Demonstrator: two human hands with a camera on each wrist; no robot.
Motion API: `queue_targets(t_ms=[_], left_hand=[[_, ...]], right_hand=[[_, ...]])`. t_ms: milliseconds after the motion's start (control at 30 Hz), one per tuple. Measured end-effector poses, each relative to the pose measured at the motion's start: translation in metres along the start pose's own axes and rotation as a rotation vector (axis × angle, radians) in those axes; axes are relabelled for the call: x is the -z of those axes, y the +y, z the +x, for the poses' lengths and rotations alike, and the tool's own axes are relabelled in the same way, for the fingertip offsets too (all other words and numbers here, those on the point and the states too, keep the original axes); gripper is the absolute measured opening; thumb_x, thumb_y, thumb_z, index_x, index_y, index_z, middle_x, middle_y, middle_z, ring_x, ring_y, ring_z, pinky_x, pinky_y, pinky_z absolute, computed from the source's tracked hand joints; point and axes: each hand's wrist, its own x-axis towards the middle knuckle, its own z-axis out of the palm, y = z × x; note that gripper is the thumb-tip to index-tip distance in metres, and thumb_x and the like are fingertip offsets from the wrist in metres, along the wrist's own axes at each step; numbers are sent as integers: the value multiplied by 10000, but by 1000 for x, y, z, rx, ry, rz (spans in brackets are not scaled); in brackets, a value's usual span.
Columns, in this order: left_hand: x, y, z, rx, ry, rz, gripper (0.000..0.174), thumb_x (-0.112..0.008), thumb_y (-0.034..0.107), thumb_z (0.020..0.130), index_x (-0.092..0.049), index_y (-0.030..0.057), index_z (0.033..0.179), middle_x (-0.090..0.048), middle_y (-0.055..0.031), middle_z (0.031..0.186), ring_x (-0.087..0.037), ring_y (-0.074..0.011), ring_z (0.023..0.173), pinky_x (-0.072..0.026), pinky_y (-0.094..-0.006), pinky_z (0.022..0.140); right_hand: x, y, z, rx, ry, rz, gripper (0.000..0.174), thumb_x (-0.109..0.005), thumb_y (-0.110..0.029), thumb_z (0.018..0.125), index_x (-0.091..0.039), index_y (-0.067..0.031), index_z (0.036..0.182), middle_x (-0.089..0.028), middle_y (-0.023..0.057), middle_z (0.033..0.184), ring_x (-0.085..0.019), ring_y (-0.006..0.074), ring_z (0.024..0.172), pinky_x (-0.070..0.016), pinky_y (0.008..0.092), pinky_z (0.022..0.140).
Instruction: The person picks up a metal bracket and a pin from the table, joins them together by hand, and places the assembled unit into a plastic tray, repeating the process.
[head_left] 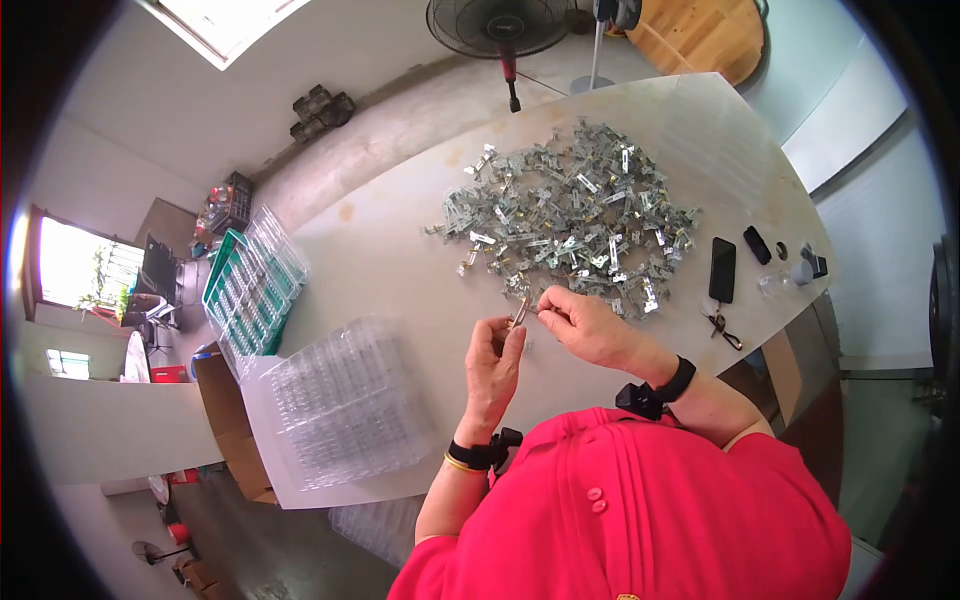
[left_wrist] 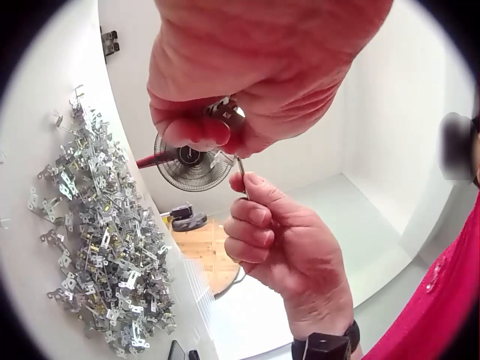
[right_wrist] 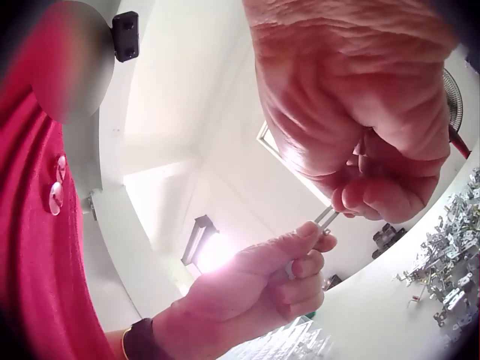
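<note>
In front of the red shirt my left hand (head_left: 490,372) grips a small metal bracket (left_wrist: 226,114) between thumb and curled fingers. A thin metal strip (right_wrist: 327,218) bridges the narrow gap between both hands. My right hand (head_left: 597,332) pinches its far end between thumb and forefinger, its other fingers folded in. Most of the bracket is hidden by the left fingers. Both hands are above the near part of the table, just short of a wide pile of similar small metal brackets (head_left: 575,215), some with brassy bits.
Stacked clear plastic trays (head_left: 345,400) lie at the table's left, with green trays (head_left: 250,300) beyond. At right are a phone (head_left: 722,270), a small black case (head_left: 757,245) and a clear cup (head_left: 775,287). A fan (head_left: 503,28) stands behind the table (head_left: 390,250).
</note>
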Motion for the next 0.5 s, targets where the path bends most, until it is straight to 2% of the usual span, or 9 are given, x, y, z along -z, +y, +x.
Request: queue_targets(t_ms=[33, 100, 133, 200, 333, 433, 500], left_hand=[[2, -3, -1, 3, -1, -6, 172, -650, 127, 964, -567, 22, 1072, -540, 42, 793, -454, -38, 664, -402, -199, 587], [4, -11, -1, -96, 23, 77, 212, -687, 102, 929, -554, 9, 1067, -528, 17, 733, -450, -58, 626, -417, -227, 569], [5, -12, -2, -96, 22, 71, 212, -687, 102, 929, -554, 9, 1067, -528, 17, 733, -450, -58, 626, -417, -227, 569], [8, -11, -5, -123, 24, 100, 214, -689, 87, 922, -551, 7, 1063, -517, 4, 712, -445, -67, 620, -419, -233, 571], [13, -12, -9, -135, 0, 94, 210, -686, 86, 922, -548, 10, 1061, -519, -13, 710, -456, -85, 613, -425, -245, 569], [13, -11, -11, -182, -43, 140, 211, -683, 84, 923, -542, 13, 1062, -524, -27, 708, -462, -98, 609, -430, -257, 567], [14, -10, -12, -189, -51, 138, 215, -676, 78, 922, -534, 15, 1071, -531, -58, 703, -483, -137, 595, -441, -286, 566]], right_hand=[[-3, -3, -2, -4, -1, -5, 159, -581, -179, 950, -595, -26, 988, -604, 140, 693, -583, 253, 614, -462, 384, 602], [-8, -10, -6, 20, -62, -79, 149, -597, -161, 935, -591, -26, 996, -597, 112, 704, -552, 165, 619, -448, 348, 593], [-11, -13, -7, 18, -61, -85, 149, -597, -161, 935, -591, -26, 996, -597, 112, 704, -552, 165, 619, -448, 348, 593], [-17, -16, -8, -13, 10, -56, 143, -572, -157, 926, -598, -19, 951, -611, 175, 709, -610, 303, 628, -466, 410, 592], [-22, -16, -8, -33, 55, -107, 152, -566, -161, 925, -596, -12, 935, -608, 179, 699, -609, 304, 626, -466, 408, 593], [-26, -16, -13, -43, -25, -106, 158, -571, -166, 923, -594, -10, 926, -612, 184, 708, -612, 306, 631, -466, 407, 596], [-24, -15, -11, -41, 97, -101, 164, -575, -169, 920, -595, -6, 907, -614, 184, 719, -606, 310, 630, -464, 400, 593]])
